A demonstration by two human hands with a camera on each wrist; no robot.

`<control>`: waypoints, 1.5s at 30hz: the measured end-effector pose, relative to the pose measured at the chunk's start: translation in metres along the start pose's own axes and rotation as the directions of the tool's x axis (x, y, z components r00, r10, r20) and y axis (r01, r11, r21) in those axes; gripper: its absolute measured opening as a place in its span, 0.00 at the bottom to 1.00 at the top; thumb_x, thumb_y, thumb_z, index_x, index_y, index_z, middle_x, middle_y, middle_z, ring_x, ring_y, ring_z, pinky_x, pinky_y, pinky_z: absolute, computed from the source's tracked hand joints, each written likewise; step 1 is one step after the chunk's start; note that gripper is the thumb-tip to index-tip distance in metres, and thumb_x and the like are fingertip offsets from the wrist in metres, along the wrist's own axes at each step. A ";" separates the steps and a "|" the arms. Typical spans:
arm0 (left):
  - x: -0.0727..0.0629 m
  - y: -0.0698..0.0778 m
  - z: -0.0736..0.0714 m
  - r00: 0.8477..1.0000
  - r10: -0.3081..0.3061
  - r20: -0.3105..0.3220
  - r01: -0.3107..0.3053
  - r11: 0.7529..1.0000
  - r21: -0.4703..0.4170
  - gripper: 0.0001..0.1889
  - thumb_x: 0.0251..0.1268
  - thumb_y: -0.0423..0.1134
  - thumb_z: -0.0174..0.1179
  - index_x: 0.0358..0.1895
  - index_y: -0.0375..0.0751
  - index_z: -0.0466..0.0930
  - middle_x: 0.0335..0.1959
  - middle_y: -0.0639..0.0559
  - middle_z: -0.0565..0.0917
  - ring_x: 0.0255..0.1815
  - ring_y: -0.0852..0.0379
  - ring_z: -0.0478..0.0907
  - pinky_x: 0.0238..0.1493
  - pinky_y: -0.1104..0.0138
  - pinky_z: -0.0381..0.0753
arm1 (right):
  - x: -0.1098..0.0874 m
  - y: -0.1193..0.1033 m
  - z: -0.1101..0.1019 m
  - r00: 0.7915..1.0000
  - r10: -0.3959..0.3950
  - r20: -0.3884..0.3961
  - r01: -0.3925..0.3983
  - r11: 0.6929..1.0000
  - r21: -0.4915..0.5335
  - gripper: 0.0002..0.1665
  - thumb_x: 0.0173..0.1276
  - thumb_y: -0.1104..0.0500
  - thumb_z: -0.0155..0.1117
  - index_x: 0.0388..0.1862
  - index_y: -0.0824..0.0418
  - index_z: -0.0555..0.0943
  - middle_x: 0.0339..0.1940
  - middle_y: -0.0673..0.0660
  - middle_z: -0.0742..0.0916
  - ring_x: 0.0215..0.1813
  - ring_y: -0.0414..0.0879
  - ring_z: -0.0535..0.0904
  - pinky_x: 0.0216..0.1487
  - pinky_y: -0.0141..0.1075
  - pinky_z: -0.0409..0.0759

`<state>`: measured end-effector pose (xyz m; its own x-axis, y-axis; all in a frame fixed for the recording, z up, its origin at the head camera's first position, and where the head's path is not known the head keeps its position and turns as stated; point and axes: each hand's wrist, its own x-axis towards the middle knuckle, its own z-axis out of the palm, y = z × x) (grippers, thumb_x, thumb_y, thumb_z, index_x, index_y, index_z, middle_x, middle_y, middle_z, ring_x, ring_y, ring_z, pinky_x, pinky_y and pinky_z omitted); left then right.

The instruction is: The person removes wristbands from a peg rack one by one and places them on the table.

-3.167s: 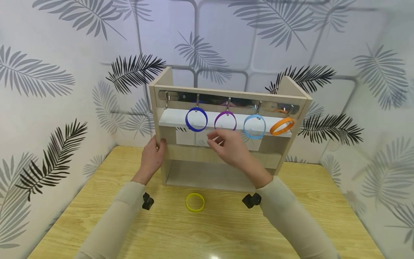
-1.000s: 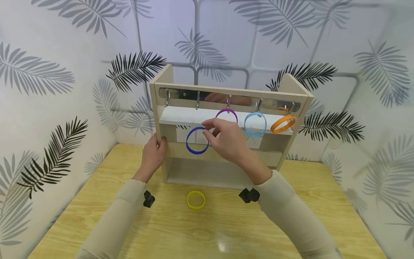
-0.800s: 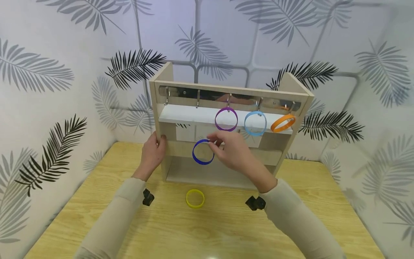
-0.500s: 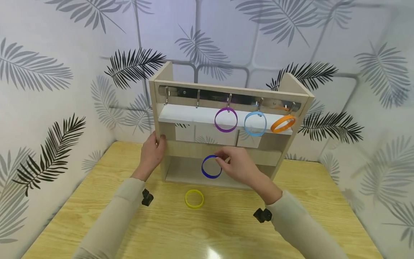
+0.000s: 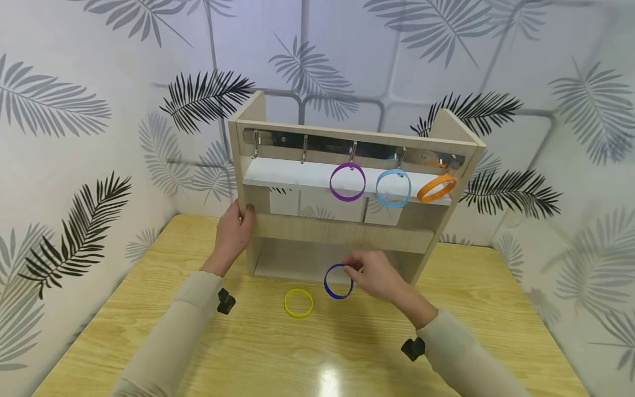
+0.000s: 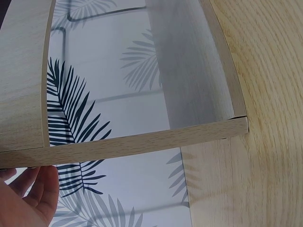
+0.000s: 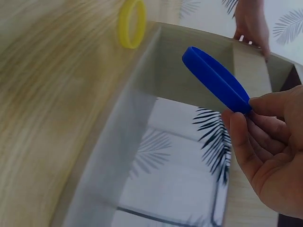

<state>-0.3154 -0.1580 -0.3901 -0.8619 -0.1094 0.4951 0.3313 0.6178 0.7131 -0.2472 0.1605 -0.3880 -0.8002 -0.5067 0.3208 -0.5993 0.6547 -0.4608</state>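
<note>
A dark blue silicone wristband (image 5: 338, 282) dangles from my right hand (image 5: 374, 275), pinched between thumb and fingertips at its upper right. The right wrist view shows the same blue wristband (image 7: 215, 80) nearly edge-on at the fingertips. My left hand (image 5: 234, 230) grips the left side panel of a small wooden shelf (image 5: 337, 227), its thumb on the inner side; in the left wrist view fingers (image 6: 45, 189) show against the panel's edge. A yellow wristband (image 5: 298, 303) lies on the table in front of the shelf, left of the blue one.
Along the shelf's top runs a metal hook rail (image 5: 327, 145). Purple (image 5: 347, 182), light blue (image 5: 393, 188) and orange (image 5: 436, 188) wristbands hang from its hooks; the two left hooks carry nothing. Below it is a white ledge (image 5: 292, 172). A patterned wall stands behind the wooden table (image 5: 278, 353).
The blue wristband came off the second hook from the left, and my right hand has carried it down and rightward to just above the table. My left hand stays on the shelf.
</note>
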 end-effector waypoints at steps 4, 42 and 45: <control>0.000 -0.001 0.000 1.000 0.003 -0.005 -0.003 1.000 -0.001 0.25 0.73 0.49 0.39 0.58 0.31 0.70 0.47 0.34 0.78 0.43 0.39 0.78 0.38 0.49 0.78 | -0.007 0.013 0.012 0.999 0.043 0.026 -0.043 0.999 0.010 0.03 0.64 0.63 0.63 0.35 0.60 0.84 0.29 0.49 0.85 0.30 0.38 0.79 0.31 0.31 0.77; 0.001 -0.001 0.002 1.000 0.004 0.006 -0.004 1.000 -0.001 0.25 0.74 0.48 0.39 0.59 0.30 0.69 0.47 0.35 0.78 0.42 0.40 0.78 0.37 0.49 0.78 | -0.024 0.072 0.067 0.965 0.211 0.157 -0.238 0.954 0.182 0.05 0.63 0.65 0.61 0.34 0.66 0.83 0.27 0.54 0.86 0.27 0.39 0.77 0.26 0.30 0.74; 0.000 -0.001 0.001 1.000 -0.001 0.012 0.001 1.000 -0.001 0.25 0.74 0.48 0.38 0.59 0.30 0.69 0.47 0.35 0.78 0.42 0.40 0.78 0.36 0.50 0.78 | -0.022 0.073 0.070 0.965 0.213 0.152 -0.238 0.956 0.171 0.05 0.63 0.66 0.61 0.33 0.65 0.83 0.27 0.53 0.86 0.27 0.39 0.78 0.27 0.30 0.74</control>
<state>-0.3160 -0.1576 -0.3910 -0.8669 -0.1005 0.4883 0.3306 0.6171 0.7140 -0.2713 0.1800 -0.4866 -0.8964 -0.4347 0.0860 -0.3786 0.6506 -0.6583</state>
